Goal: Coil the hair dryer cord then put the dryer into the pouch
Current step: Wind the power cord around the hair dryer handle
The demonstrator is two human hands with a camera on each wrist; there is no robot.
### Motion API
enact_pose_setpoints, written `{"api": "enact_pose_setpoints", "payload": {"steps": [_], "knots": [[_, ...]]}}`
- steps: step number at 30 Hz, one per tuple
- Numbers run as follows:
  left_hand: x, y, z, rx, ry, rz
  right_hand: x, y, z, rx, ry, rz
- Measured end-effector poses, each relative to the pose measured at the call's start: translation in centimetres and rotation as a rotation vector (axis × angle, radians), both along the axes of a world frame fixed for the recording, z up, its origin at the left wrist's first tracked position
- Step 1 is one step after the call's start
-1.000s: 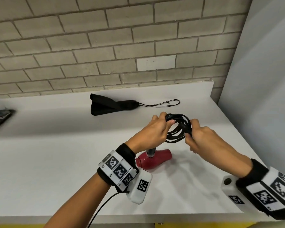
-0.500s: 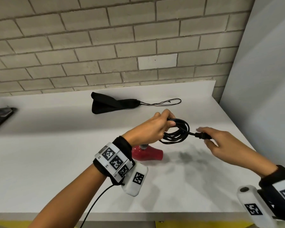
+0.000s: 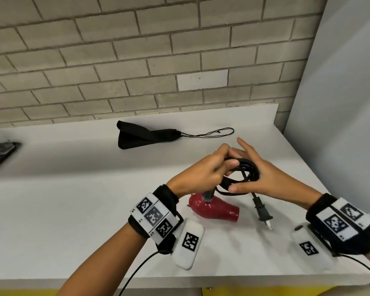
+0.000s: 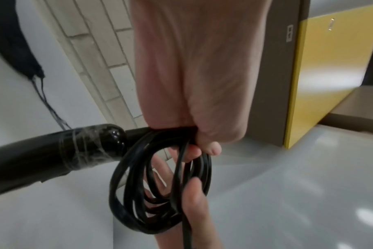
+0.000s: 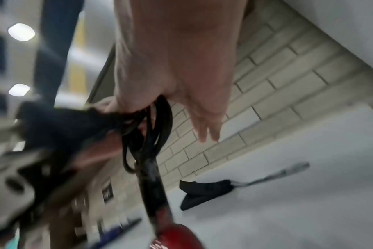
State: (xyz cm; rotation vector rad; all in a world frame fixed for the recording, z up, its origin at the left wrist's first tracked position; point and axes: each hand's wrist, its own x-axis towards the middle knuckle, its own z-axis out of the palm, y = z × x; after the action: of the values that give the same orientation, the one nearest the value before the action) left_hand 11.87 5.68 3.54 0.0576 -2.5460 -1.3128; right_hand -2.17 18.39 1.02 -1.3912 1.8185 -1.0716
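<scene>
My left hand [image 3: 229,162] grips a coil of black cord [image 3: 249,169] above the white table [image 3: 73,210]; the coil's loops [image 4: 160,193] hang from its fingers [image 4: 204,148]. My right hand [image 3: 239,167] lies flat behind the coil with its fingers [image 3: 244,149] straight. Its thumb [image 4: 194,193] pins the end strand against the palm. The plug [image 3: 264,214] dangles below. The red dryer [image 3: 214,210] is under my left wrist, its black handle [image 4: 53,155] pointing up. Whether the dryer rests on the table I cannot tell. The black pouch [image 3: 145,137] lies flat at the back with its drawstring [image 3: 212,133] trailing right.
A brick wall [image 3: 137,60] backs the table. A grey panel [image 3: 340,103] stands along the table's right side. A dark object [image 3: 0,150] lies at the far left edge. The table's front edge [image 3: 179,283] is close below my wrists.
Half a second ago my right hand held the plug end pulled out to the right. Now it is back against the coil with straight fingers, and the plug hangs free below.
</scene>
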Motion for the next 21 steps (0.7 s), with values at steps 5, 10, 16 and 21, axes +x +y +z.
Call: {"api": "enact_pose_setpoints", "payload": {"steps": [5, 10, 16, 21], "knots": [[-0.1, 0.3, -0.5, 0.209, -0.002, -0.035, 0.5, 0.2, 0.2, -0.007, -0.311, 0.162], [-0.1, 0.2, -1.4, 0.399, 0.0, -0.032, 0.9, -0.1, -0.8, -0.034, -0.445, 0.077], [-1.2, 0.7, -1.1, -0.159, -0.047, 0.101, 1.8, -0.6, -1.9, -0.139, -0.461, -0.066], [2.2, 1.5, -1.6, -0.119, -0.119, 0.164, -0.1, -0.1, -1.1, -0.187, -0.031, 0.084]]}}
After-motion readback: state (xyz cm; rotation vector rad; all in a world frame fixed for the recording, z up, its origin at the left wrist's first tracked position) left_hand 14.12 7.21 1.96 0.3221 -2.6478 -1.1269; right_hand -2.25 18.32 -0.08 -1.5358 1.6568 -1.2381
